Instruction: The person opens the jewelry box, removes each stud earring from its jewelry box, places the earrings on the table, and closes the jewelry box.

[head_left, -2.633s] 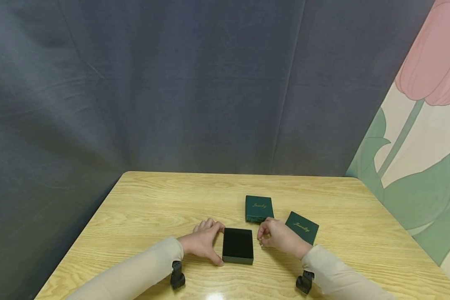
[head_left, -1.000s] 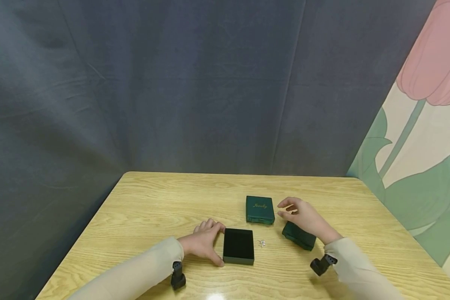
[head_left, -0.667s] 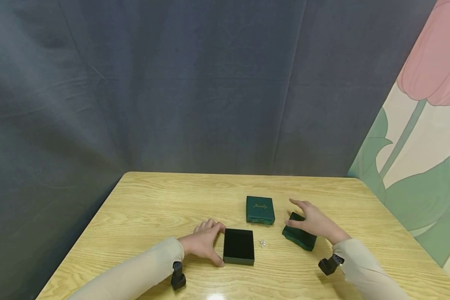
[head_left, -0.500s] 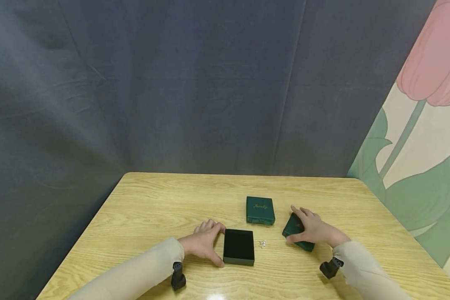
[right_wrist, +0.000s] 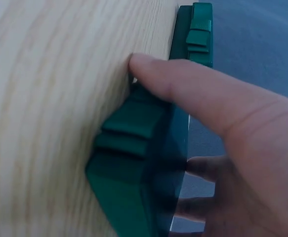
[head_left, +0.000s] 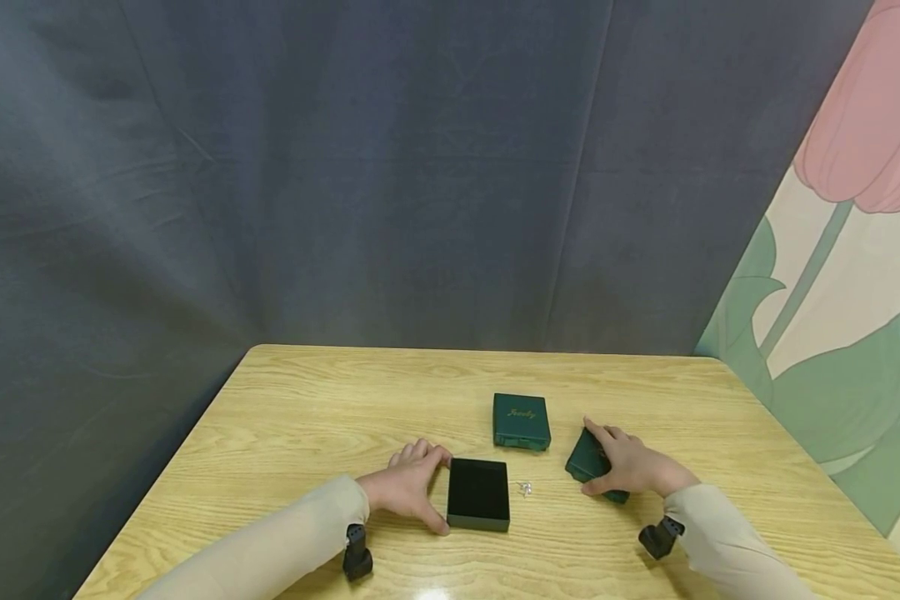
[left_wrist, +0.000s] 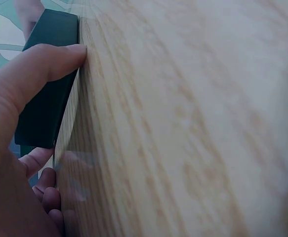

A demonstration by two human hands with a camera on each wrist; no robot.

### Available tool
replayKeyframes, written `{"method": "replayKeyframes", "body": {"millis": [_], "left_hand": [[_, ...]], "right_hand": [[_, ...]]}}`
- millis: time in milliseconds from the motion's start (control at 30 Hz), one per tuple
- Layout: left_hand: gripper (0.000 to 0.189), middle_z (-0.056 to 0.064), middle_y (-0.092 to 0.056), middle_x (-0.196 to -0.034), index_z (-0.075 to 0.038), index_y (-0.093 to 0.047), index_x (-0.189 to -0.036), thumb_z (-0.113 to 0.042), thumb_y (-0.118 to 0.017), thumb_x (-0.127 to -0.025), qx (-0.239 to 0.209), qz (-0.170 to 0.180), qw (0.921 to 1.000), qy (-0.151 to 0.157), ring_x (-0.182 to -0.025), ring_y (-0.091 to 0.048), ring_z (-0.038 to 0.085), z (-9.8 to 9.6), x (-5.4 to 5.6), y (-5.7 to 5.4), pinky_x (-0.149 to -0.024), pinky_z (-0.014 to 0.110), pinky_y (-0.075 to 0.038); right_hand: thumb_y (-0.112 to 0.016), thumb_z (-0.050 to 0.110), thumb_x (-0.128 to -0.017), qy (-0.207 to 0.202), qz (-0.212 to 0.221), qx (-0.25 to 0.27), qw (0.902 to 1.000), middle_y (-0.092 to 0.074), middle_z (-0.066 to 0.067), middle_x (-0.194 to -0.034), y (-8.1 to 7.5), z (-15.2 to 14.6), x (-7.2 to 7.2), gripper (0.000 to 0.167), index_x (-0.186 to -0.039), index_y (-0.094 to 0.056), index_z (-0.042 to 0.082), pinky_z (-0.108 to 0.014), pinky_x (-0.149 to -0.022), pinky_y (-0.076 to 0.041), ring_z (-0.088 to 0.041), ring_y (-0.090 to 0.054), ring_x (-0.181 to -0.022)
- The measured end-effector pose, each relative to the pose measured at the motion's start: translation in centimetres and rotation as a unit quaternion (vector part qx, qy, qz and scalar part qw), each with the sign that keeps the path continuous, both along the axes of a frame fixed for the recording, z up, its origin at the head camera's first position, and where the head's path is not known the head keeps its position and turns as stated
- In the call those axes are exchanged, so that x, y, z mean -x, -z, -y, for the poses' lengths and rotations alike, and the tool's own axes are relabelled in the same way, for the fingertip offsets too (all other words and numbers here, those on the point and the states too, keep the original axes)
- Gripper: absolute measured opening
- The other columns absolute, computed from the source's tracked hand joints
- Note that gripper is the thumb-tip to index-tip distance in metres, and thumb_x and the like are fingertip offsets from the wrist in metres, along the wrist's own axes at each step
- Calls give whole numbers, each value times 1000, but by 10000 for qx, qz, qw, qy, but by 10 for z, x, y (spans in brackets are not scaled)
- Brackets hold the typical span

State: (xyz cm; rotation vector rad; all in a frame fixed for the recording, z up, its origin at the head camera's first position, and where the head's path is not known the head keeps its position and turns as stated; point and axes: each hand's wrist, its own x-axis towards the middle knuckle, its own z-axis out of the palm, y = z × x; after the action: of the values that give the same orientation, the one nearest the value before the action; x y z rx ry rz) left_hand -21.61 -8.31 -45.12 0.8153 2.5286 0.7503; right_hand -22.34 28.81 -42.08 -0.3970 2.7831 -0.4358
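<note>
An uncovered jewelry box base [head_left: 478, 490], dark green with a black inside, lies flat at the table's middle front. My left hand [head_left: 403, 487] holds it by its left side, thumb at the near corner and index finger at the far one; the left wrist view shows the thumb along the green wall [left_wrist: 40, 108]. Right of the base lies a small silvery piece of jewelry [head_left: 525, 488]. My right hand [head_left: 632, 463] grips a green jewelry box lid [head_left: 587, 458], thumb on the near side and fingers over the far side. Its ribbon bow [right_wrist: 129, 118] shows in the right wrist view; the palm hides much of its top.
Behind the base stands another green jewelry box [head_left: 521, 414], closed, with gold lettering on top and a bow in front. The wooden table [head_left: 330, 392] ends at a dark curtain [head_left: 420, 208]. A wall with a painted tulip [head_left: 862, 150] rises at the right.
My right hand has left the silvery jewelry, moved right to the lid, and lowered its thumb and fingers around it. The left hand and the box base have stayed in place.
</note>
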Motion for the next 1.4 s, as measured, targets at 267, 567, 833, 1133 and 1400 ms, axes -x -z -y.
{"method": "replayKeyframes", "body": {"millis": [267, 567, 833, 1133, 1400], "left_hand": [[79, -4, -35, -114, -23, -42, -127, -43, -86, -66, 0, 5, 10000, -22, -100, -30, 15, 0, 0, 1, -91, 37, -26], [78, -4, -35, -113, -24, -42, -126, -43, -86, -65, 26, -21, 10000, -16, -99, -30, 15, 0, 2, 2, -91, 37, -26], [77, -5, -34, -111, -25, -42, -126, -44, -86, -66, 36, 2, 10000, -15, -98, -29, 15, 1, 3, 3, -90, 36, -25], [78, -4, -35, -113, -24, -41, -128, -45, -86, -66, 41, -5, 10000, -2, -99, -30, 15, 1, 3, 4, -90, 37, -25], [79, -4, -35, -111, -23, -42, -127, -45, -86, -65, 32, -31, 10000, -26, -97, -31, 15, 1, 2, 3, -88, 35, -25]], "right_hand": [[-84, 51, -67, 336, -171, -181, 9991, -40, -34, -136, -1, 0, 5, 109, -149, -31, 3, -61, -79, -45, -56, -43, -116], [-80, 49, -73, 317, -314, 161, 9989, -46, -35, -126, -20, 6, 6, 99, -145, -36, -2, -56, -81, -47, -47, -54, -105], [-77, 54, -75, 199, -1068, 495, 9928, -42, -36, -135, -53, 33, 1, 97, -147, -36, 3, -58, -83, -47, -53, -47, -113], [-76, 51, -77, -335, -1362, 1190, 9829, -46, -23, -135, -62, 75, -18, 90, -149, -37, 13, -51, -85, -47, -40, -51, -113], [-77, 53, -76, -800, -1511, 1636, 9716, -44, -8, -139, -41, 110, -34, 90, -151, -33, 32, -48, -87, -47, -30, -47, -117]]}}
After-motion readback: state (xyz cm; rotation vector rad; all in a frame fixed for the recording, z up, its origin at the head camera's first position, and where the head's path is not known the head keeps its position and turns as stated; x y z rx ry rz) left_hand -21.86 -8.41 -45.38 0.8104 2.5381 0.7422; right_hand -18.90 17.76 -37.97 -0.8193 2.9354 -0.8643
